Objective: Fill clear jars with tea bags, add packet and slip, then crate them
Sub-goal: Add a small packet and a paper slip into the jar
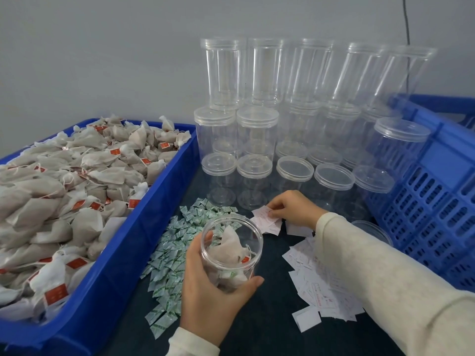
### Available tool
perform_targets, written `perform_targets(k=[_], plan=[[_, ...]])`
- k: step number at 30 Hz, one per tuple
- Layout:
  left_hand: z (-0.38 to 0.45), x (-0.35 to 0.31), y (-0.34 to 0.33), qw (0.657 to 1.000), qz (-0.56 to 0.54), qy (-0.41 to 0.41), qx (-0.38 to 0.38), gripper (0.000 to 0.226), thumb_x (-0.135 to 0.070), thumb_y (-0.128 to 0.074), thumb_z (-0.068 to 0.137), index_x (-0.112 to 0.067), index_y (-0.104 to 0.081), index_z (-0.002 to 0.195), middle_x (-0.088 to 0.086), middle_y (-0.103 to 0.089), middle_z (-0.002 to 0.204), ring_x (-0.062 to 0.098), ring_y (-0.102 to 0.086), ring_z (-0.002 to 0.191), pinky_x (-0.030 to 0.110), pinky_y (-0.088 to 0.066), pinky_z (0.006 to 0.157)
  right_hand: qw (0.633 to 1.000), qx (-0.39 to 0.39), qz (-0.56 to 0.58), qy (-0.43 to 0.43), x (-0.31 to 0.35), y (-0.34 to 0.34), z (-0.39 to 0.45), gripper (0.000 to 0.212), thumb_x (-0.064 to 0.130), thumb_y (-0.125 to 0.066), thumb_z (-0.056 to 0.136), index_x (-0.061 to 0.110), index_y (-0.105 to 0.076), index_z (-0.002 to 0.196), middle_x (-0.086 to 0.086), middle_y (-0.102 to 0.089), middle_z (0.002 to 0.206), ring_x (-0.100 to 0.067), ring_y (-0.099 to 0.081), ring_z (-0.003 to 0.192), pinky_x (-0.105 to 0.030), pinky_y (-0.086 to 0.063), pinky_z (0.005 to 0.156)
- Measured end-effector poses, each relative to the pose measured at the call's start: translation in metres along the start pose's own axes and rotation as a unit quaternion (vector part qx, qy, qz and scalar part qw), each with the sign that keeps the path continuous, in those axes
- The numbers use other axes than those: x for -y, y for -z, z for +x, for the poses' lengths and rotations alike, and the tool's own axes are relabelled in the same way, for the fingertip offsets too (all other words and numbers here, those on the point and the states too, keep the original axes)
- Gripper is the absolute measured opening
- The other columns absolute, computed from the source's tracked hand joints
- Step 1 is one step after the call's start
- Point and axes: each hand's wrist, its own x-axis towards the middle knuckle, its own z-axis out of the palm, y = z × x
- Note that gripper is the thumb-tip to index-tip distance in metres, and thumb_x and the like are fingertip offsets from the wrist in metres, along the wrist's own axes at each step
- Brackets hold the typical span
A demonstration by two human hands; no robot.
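Here the left hand (pixel 205 283) grips an open clear jar (pixel 232 253) near 6 o'clock, its fingers (pixel 207 238) curled round the wall — tea bags (pixel 231 249) and a green-printed packet (pixel 228 274) lie inside. Toward 1 o'clock of it, the right hand (pixel 295 208) pinches a paper slip (pixel 263 214) just above the counter (pixel 257 317). The blue crate (pixel 437 201) stands at 3 o'clock — the tea-bag tray (pixel 123 242) at 9.

open clear jar (pixel 232 253) | tilted, holding tea bags (pixel 228 249) | possibly one packet (pixel 229 274)
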Motion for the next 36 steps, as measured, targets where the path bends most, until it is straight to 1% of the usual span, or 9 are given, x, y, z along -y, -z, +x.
perform_targets(k=[3,7,10,15,19,22,29,32,36], plan=[[0.000,-0.001,0.000,1.000,0.003,-0.002,0.000,0.099,-0.037,-0.087,0.039,-0.037,-0.041,0.126,-0.020,-0.049,0.126,-0.011,-0.047,0.117,0.001,-0.042,0.083,1.000,0.019,-0.007,0.014,-0.001,0.002,-0.001,0.026,0.015,-0.068,0.089,0.023,-0.069,0.114,0.010,-0.066,0.098,0.002,-0.059,0.081,-0.009,-0.043,0.069],[0.000,-0.002,0.001,1.000,0.005,-0.006,-0.002,0.096,-0.037,-0.086,0.038,-0.036,-0.042,0.124,-0.019,-0.049,0.125,-0.014,-0.046,0.115,-0.001,-0.040,0.082,0.997,0.001,-0.071,0.015,-0.001,0.001,0.000,0.008,0.020,-0.070,0.087,0.024,-0.064,0.090,0.005,-0.067,0.092,-0.010,-0.064,0.085,-0.020,-0.049,0.074],[0.000,-0.003,0.001,1.000,0.009,-0.005,-0.002,0.096,-0.035,-0.087,0.038,-0.037,-0.042,0.123,-0.018,-0.049,0.125,-0.013,-0.046,0.115,-0.001,-0.040,0.082,0.991,-0.020,-0.132,0.023,0.001,-0.001,-0.001,0.006,0.024,-0.071,0.087,0.019,-0.069,0.090,0.003,-0.069,0.091,-0.014,-0.063,0.084,-0.030,-0.052,0.080],[0.000,-0.003,0.001,1.000,0.007,-0.003,-0.006,0.096,-0.039,-0.086,0.038,-0.039,-0.041,0.123,-0.019,-0.048,0.125,-0.015,-0.046,0.114,-0.002,-0.038,0.084,0.992,-0.052,-0.113,0.032,0.002,0.007,-0.007,0.012,0.027,-0.072,0.085,0.019,-0.073,0.095,0.004,-0.071,0.090,-0.008,-0.061,0.078,-0.026,-0.051,0.077],[0.000,-0.004,-0.002,1.000,-0.004,-0.004,-0.010,0.094,-0.036,-0.086,0.037,-0.041,-0.042,0.120,-0.019,-0.049,0.125,-0.015,-0.047,0.114,-0.001,-0.039,0.085,0.998,-0.019,-0.066,0.010,0.005,0.026,-0.013,0.023,0.027,-0.078,0.080,0.026,-0.065,0.098,0.015,-0.064,0.079,0.000,-0.060,0.072,-0.016,-0.043,0.061],[-0.001,-0.006,-0.005,1.000,-0.005,-0.009,-0.009,0.093,-0.033,-0.086,0.038,-0.039,-0.042,0.120,-0.017,-0.050,0.125,-0.017,-0.046,0.115,-0.003,-0.038,0.084,0.998,0.005,-0.062,-0.007,0.006,0.032,-0.017,0.032,0.025,-0.080,0.078,0.028,-0.057,0.102,0.011,-0.065,0.079,-0.003,-0.063,0.072,-0.017,-0.042,0.059],[-0.003,-0.012,-0.008,1.000,-0.015,-0.013,0.002,0.093,-0.018,-0.091,0.040,-0.035,-0.043,0.118,-0.014,-0.050,0.124,-0.019,-0.047,0.112,-0.003,-0.039,0.081,0.999,-0.021,-0.031,0.026,0.024,0.067,-0.036,0.011,0.030,-0.077,0.080,0.029,-0.068,0.075,0.013,-0.069,0.077,-0.001,-0.062,0.071,-0.018,-0.049,0.069],[-0.004,-0.015,-0.009,1.000,-0.016,-0.017,0.005,0.093,-0.021,-0.090,0.040,-0.035,-0.043,0.119,-0.016,-0.050,0.123,-0.019,-0.047,0.112,-0.003,-0.039,0.081,0.997,-0.019,0.032,0.064,0.050,0.095,-0.053,0.008,0.033,-0.077,0.077,0.027,-0.074,0.075,0.008,-0.070,0.072,0.007,-0.059,0.062,-0.007,-0.043,0.061],[-0.005,-0.019,-0.013,0.999,-0.019,-0.022,0.016,0.093,-0.002,-0.093,0.043,-0.033,-0.044,0.116,-0.017,-0.052,0.117,-0.021,-0.050,0.105,-0.003,-0.041,0.073,0.984,0.025,0.131,0.118,0.087,0.119,-0.082,0.010,0.044,-0.070,0.065,0.037,-0.076,0.069,0.014,-0.073,0.074,0.006,-0.059,0.061,-0.006,-0.044,0.060]])
